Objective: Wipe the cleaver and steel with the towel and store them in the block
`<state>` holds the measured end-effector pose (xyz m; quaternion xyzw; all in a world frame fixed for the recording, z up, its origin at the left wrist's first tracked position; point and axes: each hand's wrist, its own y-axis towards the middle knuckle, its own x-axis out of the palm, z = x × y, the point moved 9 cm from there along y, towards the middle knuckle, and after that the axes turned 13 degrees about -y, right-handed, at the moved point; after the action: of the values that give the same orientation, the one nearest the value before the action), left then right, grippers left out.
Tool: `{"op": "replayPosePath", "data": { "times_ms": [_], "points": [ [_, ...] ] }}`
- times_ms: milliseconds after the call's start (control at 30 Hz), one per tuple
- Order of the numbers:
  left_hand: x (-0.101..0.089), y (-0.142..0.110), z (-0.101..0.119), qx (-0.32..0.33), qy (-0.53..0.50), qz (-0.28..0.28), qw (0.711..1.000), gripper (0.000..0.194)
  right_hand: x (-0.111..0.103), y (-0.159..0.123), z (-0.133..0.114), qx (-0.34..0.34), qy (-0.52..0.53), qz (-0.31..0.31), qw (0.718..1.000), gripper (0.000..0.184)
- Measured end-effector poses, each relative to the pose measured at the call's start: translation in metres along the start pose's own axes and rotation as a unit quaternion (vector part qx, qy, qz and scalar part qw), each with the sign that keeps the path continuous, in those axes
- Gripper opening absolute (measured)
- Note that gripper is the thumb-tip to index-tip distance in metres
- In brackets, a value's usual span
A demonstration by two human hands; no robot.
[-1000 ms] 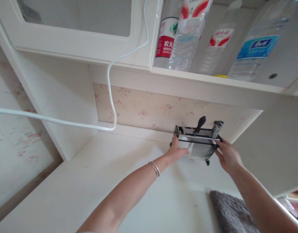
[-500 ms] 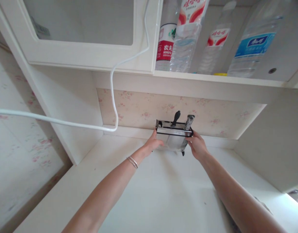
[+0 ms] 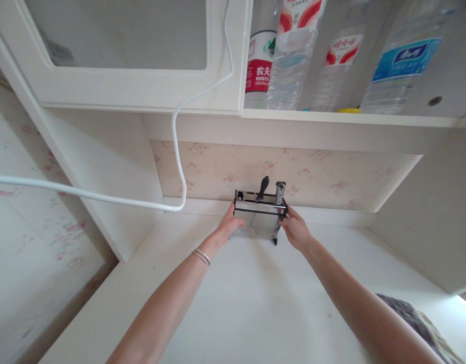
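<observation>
Silver metal and black trim are framing a knife block (image 3: pixel 258 215), two handles rising from its slotted top, as the left hand (image 3: pixel 229 223) and right hand (image 3: pixel 294 230) are gripping its opposite sides near the back of a white counter (image 3: pixel 240 303). Bottles (image 3: pixel 289 65) are lining the shelf above, and a white cable (image 3: pixel 175 136) is hanging left of the block. Bare counter is stretching toward both side panels.

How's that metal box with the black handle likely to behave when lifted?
The metal box looks stiff, with straight, hard edges. Its smooth front may feel slippery. The black handle and mottled grip standing on top could make it slightly top-heavy.
</observation>
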<state>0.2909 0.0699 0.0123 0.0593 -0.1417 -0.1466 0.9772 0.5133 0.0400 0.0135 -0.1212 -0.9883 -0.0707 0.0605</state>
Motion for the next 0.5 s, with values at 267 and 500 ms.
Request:
{"op": "replayPosePath", "data": {
  "times_ms": [267,500],
  "points": [
    [-0.007,0.0,-0.003,0.032,0.022,-0.001,0.999,0.073,0.007,0.002,-0.001,-0.037,-0.062,-0.029,0.997,0.068],
    [-0.015,0.003,0.0,0.038,0.1,0.005,0.994,0.071,-0.027,-0.005,0.045,0.052,-0.099,0.051,0.992,0.06]
  ]
}}
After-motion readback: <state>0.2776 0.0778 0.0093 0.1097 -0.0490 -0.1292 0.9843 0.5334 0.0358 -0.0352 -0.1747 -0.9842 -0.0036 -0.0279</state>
